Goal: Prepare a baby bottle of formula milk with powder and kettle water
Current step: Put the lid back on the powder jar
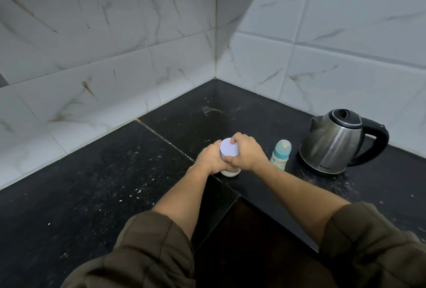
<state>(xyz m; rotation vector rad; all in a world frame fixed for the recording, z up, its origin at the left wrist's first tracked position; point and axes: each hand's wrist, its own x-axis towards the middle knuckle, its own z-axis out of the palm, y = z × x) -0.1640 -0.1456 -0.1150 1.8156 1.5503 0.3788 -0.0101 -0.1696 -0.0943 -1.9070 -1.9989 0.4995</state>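
A small white powder jar [230,171] on the black tabletop [115,172] is clasped by the left hand [211,157]; its white lid [229,147] is gripped by the right hand [247,152]. A teal-capped baby bottle [280,154] and steel kettle [338,141] are stood just beside.

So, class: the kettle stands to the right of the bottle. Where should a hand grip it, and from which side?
Grip the kettle by its black loop handle, coming from the right. The handle sticks out on that side, away from the spout, and the baby bottle stands close on the left.
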